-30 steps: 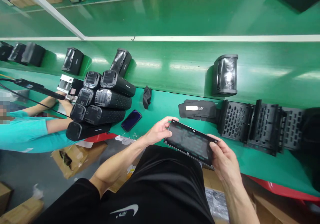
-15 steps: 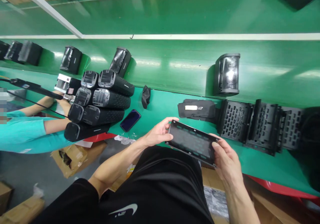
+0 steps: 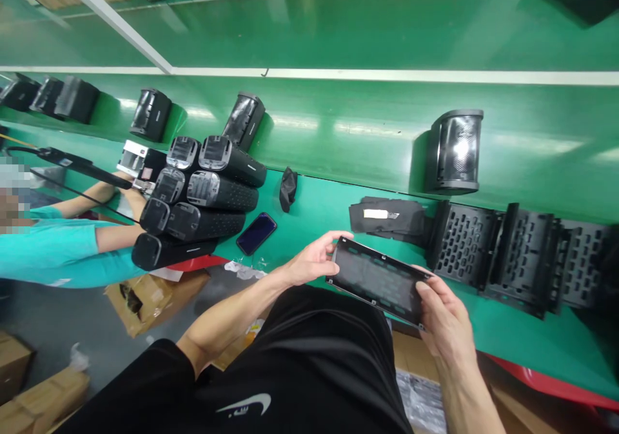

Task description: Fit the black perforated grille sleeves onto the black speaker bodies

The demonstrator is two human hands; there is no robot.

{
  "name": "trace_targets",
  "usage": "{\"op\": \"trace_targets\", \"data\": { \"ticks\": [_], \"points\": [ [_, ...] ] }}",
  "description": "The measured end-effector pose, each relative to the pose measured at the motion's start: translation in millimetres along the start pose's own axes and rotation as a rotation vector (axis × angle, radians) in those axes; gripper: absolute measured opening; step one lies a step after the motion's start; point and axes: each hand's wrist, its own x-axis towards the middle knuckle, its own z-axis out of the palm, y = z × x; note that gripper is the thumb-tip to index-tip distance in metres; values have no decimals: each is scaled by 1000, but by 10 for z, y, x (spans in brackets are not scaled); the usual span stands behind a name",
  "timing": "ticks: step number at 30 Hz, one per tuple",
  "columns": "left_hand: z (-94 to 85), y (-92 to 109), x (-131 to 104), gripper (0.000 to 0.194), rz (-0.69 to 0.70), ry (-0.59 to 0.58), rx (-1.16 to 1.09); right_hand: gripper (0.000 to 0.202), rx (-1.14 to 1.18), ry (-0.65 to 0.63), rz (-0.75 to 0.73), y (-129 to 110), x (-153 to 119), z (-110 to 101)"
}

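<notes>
A flat black rectangular panel (image 3: 380, 281), with slots showing through a dark sheet and small fittings along its edges, is held above my lap at the table's front edge. My left hand (image 3: 314, 260) grips its left end, thumb on top. Around the right end are the fingers of my right hand (image 3: 445, 308), the thumb resting on the upper face. Just beyond the panel lies a stack of black sheets (image 3: 406, 220) with a white label on top. Slotted black panels (image 3: 467, 244) stand to the right of that stack.
A phone (image 3: 256, 233) and a crumpled black piece (image 3: 288, 189) lie left of centre. Beside them are piled several black housings (image 3: 215, 221). A person in a teal shirt (image 3: 72, 247) works at the left. Another housing (image 3: 455, 151) stands on the green surface beyond.
The whole view has shifted slightly, so most things appear a little further right. Both hands keep hold of the panel, and its pose looks nearly the same.
</notes>
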Motion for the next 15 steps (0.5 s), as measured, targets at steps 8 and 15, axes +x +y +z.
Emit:
{"op": "trace_targets", "data": {
  "ticks": [8, 15],
  "points": [
    [-10, -42, 59, 68, -16, 96, 70, 41, -20, -19, -43, 77, 83, -43],
    [-38, -51, 88, 68, -17, 101, 76, 41, -11, -2, -33, 28, 77, 0]
  ]
}}
